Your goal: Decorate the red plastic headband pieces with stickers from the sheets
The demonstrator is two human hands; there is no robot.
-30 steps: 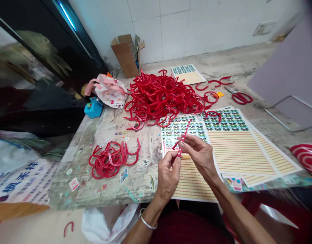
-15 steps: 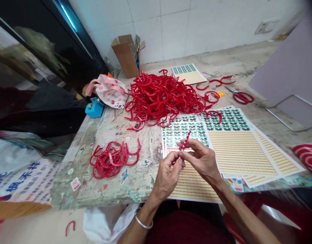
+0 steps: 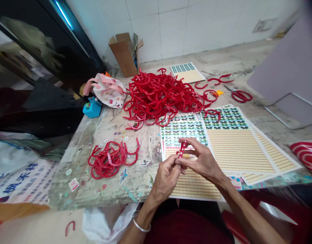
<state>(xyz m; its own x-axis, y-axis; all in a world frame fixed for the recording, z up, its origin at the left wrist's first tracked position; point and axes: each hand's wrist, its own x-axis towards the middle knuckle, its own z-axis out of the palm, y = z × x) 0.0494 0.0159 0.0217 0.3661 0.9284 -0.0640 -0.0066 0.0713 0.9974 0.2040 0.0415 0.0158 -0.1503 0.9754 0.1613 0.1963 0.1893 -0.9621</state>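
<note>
A narrow red curved strip with white dots (image 3: pixel 182 149) stands up between my two hands, above the sticker sheets. My left hand (image 3: pixel 167 176) is closed in a pinch at its lower end, which the fingers partly hide. My right hand (image 3: pixel 200 157) curls round the other side, its index finger at the top of the strip and its thumb low beside my left fingers. Beneath both hands lies a printed sheet (image 3: pixel 194 184) with green-and-blue pictures and yellow-and-red stripes. To the left sits a small pile of red curved strips (image 3: pixel 111 161).
A large heap of red strips (image 3: pixel 161 96) covers the table's middle. More striped sheets (image 3: pixel 239 149) lie at the right. Red-handled scissors (image 3: pixel 241 96), a blue tape dispenser (image 3: pixel 93 107), a patterned bag (image 3: pixel 109 93) and a cardboard box (image 3: pixel 123 57) stand around the heap.
The dotted strip has turned more upright and sits lower between my hands. My right index finger has moved onto its upper end. The camera view has shifted slightly.
</note>
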